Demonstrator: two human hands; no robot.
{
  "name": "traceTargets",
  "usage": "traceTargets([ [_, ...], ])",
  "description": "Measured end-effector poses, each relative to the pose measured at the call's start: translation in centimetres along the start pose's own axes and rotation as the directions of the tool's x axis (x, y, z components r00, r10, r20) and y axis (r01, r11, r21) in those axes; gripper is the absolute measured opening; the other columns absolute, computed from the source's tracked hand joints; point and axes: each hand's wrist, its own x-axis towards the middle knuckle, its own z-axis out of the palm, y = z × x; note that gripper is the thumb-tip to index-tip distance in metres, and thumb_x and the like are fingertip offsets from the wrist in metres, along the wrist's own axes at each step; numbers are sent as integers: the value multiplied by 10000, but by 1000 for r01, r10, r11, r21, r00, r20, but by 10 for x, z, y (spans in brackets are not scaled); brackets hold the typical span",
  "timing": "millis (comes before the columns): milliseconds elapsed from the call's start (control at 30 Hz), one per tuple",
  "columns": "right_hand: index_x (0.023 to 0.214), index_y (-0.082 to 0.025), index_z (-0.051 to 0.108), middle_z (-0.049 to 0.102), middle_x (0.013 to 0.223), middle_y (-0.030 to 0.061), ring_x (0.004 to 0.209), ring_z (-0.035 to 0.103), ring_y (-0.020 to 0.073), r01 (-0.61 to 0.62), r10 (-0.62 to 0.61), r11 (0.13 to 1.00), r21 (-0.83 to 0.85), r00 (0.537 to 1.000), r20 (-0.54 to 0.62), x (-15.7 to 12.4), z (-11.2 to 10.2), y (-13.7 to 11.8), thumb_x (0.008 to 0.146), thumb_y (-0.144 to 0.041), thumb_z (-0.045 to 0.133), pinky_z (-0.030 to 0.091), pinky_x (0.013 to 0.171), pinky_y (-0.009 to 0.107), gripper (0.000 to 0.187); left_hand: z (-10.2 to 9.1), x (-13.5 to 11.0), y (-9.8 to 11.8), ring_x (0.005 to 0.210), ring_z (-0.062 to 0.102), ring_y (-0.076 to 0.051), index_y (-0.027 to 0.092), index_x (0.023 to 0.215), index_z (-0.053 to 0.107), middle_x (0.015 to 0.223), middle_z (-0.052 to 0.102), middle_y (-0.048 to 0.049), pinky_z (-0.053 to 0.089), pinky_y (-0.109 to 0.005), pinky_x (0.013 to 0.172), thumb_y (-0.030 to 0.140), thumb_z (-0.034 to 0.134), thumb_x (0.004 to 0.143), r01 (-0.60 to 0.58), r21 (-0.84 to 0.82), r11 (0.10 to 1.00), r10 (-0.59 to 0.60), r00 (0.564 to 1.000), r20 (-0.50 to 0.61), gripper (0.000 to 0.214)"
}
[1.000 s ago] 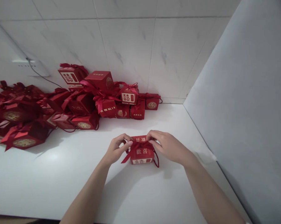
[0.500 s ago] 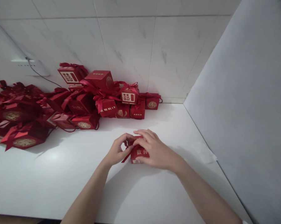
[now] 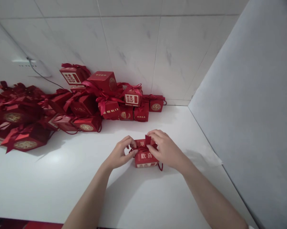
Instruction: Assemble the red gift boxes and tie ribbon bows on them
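A small red gift box with pale Chinese characters stands on the white table, a thin red cord hanging at its right side. Across its top runs a dark red ribbon, gathered in the middle. My left hand is at the box's left edge, thumb and fingertips pinched on the ribbon there. On the right, my right hand pinches the ribbon, one end of which sticks up beside the fingers. The fingers partly hide the ribbon's middle.
Several red gift boxes with ribbons are heaped along the tiled wall at the back left. A dark cable runs down behind them. A grey-white panel borders the white table on the right.
My right hand has moved right and slightly up, drawing a ribbon end upright and uncovering more of the box top and its cord. My left hand has stayed at the left edge.
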Motion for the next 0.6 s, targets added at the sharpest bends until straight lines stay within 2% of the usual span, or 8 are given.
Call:
traceTargets([
  [100,809,-206,506,581,894,31,810,566,182,-90,89,995,46,996,31,2,-4,0,890,-159,518,456,772,338,94,0,-1,2,819,490,-170,190,799,550,896,524,-45,412,-295,745,340,584,905,24,-65,998,-22,999,23,188],
  [200,760,-211,470,538,795,-11,712,526,147,-136,129,983,123,990,64,3,-5,0,914,-190,516,412,691,288,162,1,-2,4,866,503,-177,185,735,550,947,521,-52,426,-313,815,376,589,907,58,-173,983,-55,998,23,260],
  [300,765,-206,500,544,775,-15,710,527,143,-123,113,981,152,991,73,4,-5,-1,946,-215,503,399,698,281,181,0,-2,5,1125,496,-237,182,685,575,1175,544,-73,358,-394,1030,376,573,920,68,-189,980,-68,998,2,304],
  [400,787,-202,536,559,790,-9,725,543,143,-107,95,980,169,992,78,3,-7,-1,956,-214,494,405,689,271,174,-1,-2,6,1358,348,-296,197,719,630,1418,460,-56,236,-461,1149,372,639,880,58,-150,987,-54,998,31,238],
  [500,792,-204,554,581,805,-3,732,559,144,-108,92,978,180,991,99,2,-8,-1,954,-220,496,420,675,266,174,-2,-2,5,1391,328,-323,193,717,634,1485,410,-65,270,-477,1146,371,742,794,58,-177,983,-41,994,97,222],
  [600,801,-207,581,615,800,-9,765,581,151,-112,104,987,119,992,70,2,-7,3,946,-224,522,432,867,334,158,-1,-2,2,1354,405,-307,177,659,611,1473,440,-73,311,-478,1129,369,685,847,110,-312,944,-72,989,131,279],
])
